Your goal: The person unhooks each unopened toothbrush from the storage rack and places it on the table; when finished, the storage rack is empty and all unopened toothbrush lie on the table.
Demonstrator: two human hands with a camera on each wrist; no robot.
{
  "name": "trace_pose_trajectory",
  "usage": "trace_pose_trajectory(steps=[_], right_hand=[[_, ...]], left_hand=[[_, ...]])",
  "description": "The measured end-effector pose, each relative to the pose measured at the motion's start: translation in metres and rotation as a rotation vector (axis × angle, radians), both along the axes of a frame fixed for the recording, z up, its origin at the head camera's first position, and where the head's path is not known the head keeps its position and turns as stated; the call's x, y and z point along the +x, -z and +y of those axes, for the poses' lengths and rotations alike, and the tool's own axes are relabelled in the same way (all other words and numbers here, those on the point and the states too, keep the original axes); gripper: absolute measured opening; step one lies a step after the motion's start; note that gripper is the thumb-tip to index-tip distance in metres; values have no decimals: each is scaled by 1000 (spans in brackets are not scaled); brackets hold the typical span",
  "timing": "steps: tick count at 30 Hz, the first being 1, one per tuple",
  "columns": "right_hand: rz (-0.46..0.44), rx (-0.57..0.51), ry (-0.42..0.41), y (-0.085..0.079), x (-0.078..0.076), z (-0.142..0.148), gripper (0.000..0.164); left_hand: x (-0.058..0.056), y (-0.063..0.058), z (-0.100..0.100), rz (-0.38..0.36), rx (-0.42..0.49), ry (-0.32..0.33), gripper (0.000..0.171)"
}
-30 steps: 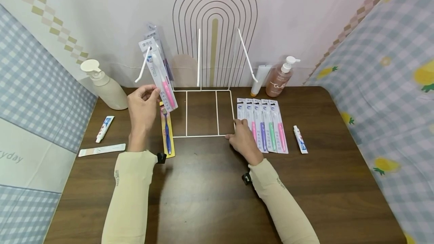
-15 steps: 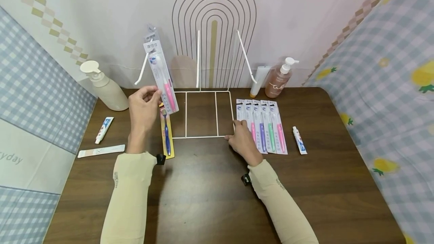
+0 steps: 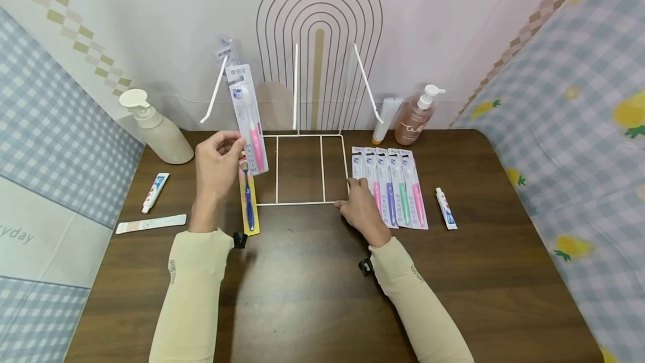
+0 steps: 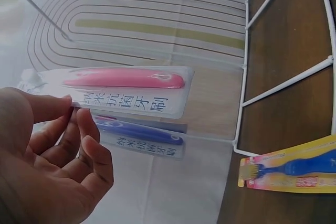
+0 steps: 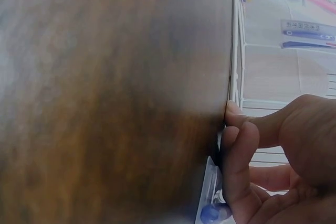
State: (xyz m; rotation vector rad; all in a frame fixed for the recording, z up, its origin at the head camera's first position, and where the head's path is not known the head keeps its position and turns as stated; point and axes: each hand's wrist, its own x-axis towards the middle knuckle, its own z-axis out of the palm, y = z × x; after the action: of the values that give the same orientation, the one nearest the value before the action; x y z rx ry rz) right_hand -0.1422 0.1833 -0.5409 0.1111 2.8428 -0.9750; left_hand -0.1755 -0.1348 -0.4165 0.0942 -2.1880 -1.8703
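Note:
My left hand (image 3: 216,158) pinches the lower edge of a packaged pink toothbrush (image 3: 247,119) between thumb and fingers. The package is upright, its top just right of the left hook (image 3: 214,91) of a white wire rack (image 3: 299,203). In the left wrist view, a packaged blue toothbrush (image 4: 142,135) hangs behind the pink one. A blue toothbrush on a yellow card (image 3: 248,200) lies below my left hand, beside the rack's base. My right hand (image 3: 360,206) grips the front right corner of that base, thumb on the wire, fingers partly over the nearest toothbrush packages.
Several packaged toothbrushes (image 3: 395,189) lie in a row right of the rack. A small toothpaste tube (image 3: 446,208) lies beyond them, another toothpaste tube (image 3: 155,192) at left above a flat sachet (image 3: 151,223). Pump bottles (image 3: 166,133) and a white tube (image 3: 388,119) stand at the back.
My left hand has moved slightly right and down with the pink toothbrush package, whose top has shifted from in line with the left hook to its right. My right hand stays on the rack.

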Motion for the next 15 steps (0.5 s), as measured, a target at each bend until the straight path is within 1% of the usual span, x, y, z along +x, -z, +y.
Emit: trace_pose_trajectory(steps=[3,6,8,11,15], right_hand=[[-2,0,-2,-2,-1,-1,83],[-2,1,-1,-2,0,0,83],[-2,0,0,-2,0,0,83],[-3,0,-2,-2,0,0,83],[-1,-1,1,-2,1,-1,83]], left_hand=[[2,5,-2,-11,-38,11,21],[6,12,-3,-38,-79,37,21],[8,19,-4,-70,-104,67,23],[14,29,-8,-141,-147,117,26],[23,42,-15,-224,-194,137,28]])
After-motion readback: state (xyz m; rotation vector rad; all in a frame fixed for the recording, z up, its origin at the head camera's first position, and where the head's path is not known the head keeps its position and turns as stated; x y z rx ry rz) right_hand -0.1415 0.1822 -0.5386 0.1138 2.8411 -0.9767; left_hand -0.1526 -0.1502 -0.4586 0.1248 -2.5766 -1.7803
